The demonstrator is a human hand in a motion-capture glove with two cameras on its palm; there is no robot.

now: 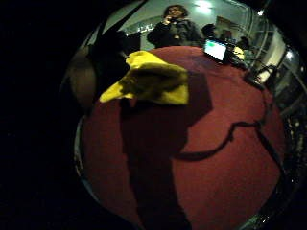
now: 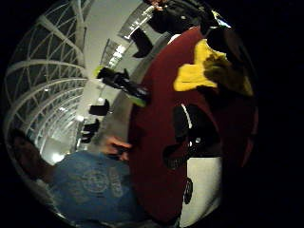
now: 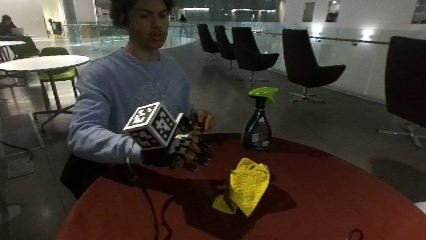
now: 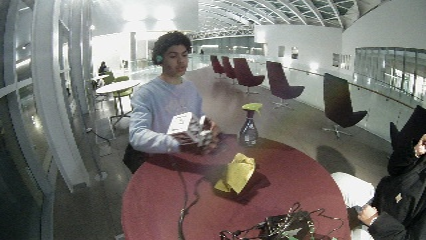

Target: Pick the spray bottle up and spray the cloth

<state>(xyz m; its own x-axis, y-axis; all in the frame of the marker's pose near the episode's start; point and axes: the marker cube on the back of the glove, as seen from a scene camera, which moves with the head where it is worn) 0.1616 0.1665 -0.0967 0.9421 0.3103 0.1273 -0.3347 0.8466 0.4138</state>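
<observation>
A dark spray bottle point(image 3: 257, 125) with a green trigger head stands upright near the far edge of the round red table point(image 3: 319, 200). A crumpled yellow cloth point(image 3: 246, 185) lies heaped in the middle of the table, in front of the bottle. My gloved right hand point(image 3: 178, 150) hovers above the table to the left of both, fingers hanging loosely curled and holding nothing. The thumb side palm view shows the bottle point(image 2: 124, 84) at the table's rim and the cloth point(image 2: 197, 71). The little finger side palm view shows the cloth point(image 1: 149, 79) on the red top.
The person's bare left hand point(image 3: 204, 120) is at the table edge behind the gloved hand. A tangle of cables and small gear point(image 4: 279, 227) lies at the near edge. A cable point(image 3: 150, 205) trails across the table's left side. Chairs point(image 3: 306, 62) stand behind.
</observation>
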